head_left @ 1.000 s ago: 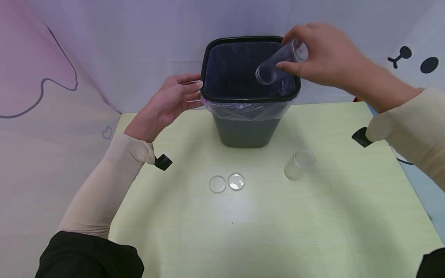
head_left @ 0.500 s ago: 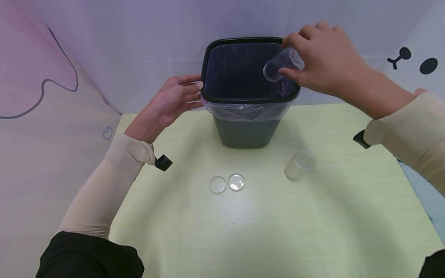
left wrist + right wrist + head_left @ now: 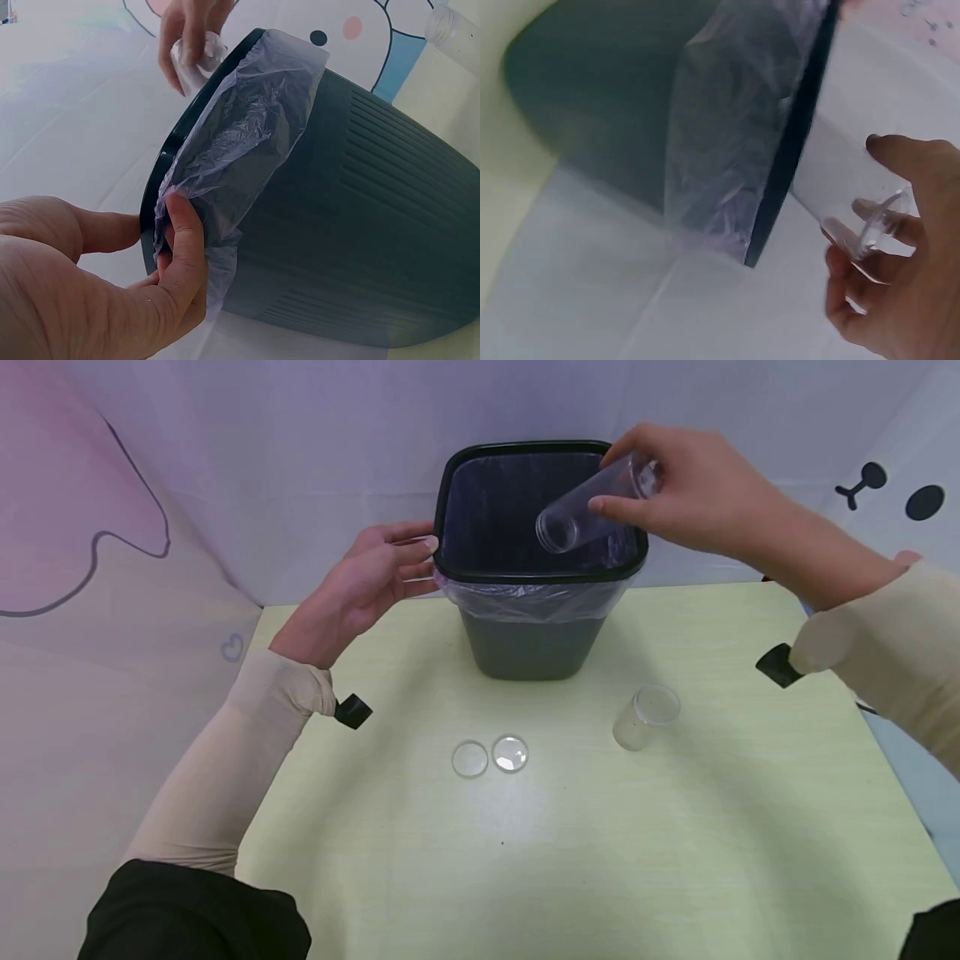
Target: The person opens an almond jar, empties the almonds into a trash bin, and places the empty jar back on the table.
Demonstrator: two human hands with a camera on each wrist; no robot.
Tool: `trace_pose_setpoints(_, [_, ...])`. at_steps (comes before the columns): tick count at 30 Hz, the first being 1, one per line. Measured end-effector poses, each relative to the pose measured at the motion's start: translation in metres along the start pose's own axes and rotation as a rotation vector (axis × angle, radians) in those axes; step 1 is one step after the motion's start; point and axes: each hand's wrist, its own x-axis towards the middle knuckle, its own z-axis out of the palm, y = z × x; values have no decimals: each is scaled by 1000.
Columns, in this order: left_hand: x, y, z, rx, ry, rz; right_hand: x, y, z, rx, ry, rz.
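Observation:
My left hand (image 3: 367,572) holds the rim of a dark trash bin (image 3: 528,647) at its left side. In the left wrist view the thumb meets the black rim while the fingers press the clear bag (image 3: 251,139) against the outer wall. Over the bin's mouth, my right hand (image 3: 701,497) grips a clear plastic jar (image 3: 592,508) near its base, between thumb and fingers. The jar is tilted, its threaded mouth pointing down and left into the bin. No contents show in it.
A second clear jar (image 3: 647,718) stands upright on the pale table (image 3: 675,860), right of the bin. Two round clear lids, a left lid (image 3: 469,759) and a right lid (image 3: 510,753), lie side by side in front of the bin.
The right hand first tips the jar's mouth away and right, then swings it back left and lower over the bin. The left hand and the bin stay in place.

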Motion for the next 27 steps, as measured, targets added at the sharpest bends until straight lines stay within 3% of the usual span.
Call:
trace_pose_setpoints(5, [0,-1,0,-2,0,3,-4,0,7,-331,124,-171])
trace_pose_setpoints(9, [1,-1,0,1,-1,3,-6,0,10,-422,162,-217])
trace_pose_setpoints(12, [1,-1,0,5,-2,4,-5,0,10,-359,139,-183])
trace_pose_setpoints(20, [2,0,0,3,2,4,0,2,6,-20,42,-49])
trace_pose_setpoints(27, [2,1,0,10,8,-1,-2,3,3,74,1,39])
